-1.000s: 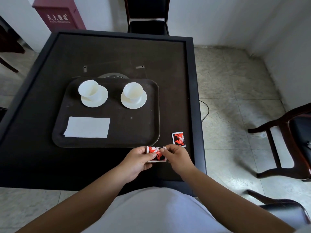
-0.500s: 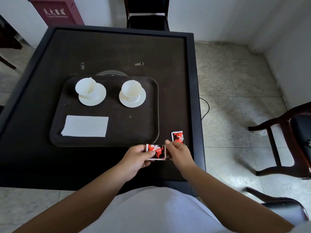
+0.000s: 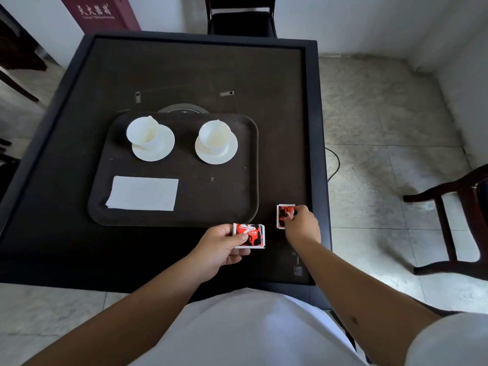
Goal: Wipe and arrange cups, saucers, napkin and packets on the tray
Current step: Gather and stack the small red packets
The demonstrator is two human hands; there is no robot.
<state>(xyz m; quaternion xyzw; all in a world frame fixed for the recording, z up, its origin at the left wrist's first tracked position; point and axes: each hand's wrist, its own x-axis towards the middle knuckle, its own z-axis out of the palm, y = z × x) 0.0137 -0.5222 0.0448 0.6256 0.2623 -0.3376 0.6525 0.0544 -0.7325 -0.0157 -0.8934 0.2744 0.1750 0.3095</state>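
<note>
The left hand (image 3: pixel 221 247) pinches a red packet (image 3: pixel 249 235) by its left edge, thumb on top, holding it just off the tray's near edge, likely ready to set it down inside. The right hand (image 3: pixel 301 224) curls its fingertips onto a second packet (image 3: pixel 284 215) lying on the table (image 3: pixel 79 247) at 3 o'clock of the first, apparently to lift it; whether it has left the surface cannot be told. Both packets are flat, glossy squares with white borders. On the dark, round-cornered tray (image 3: pixel 211 202) two smooth white cups (image 3: pixel 142 133) sit on saucers (image 3: pixel 216 149) at 12 o'clock, and a flat white napkin (image 3: pixel 144 192) lies at 8 o'clock, leaving the 4 o'clock corner for the packets.
</note>
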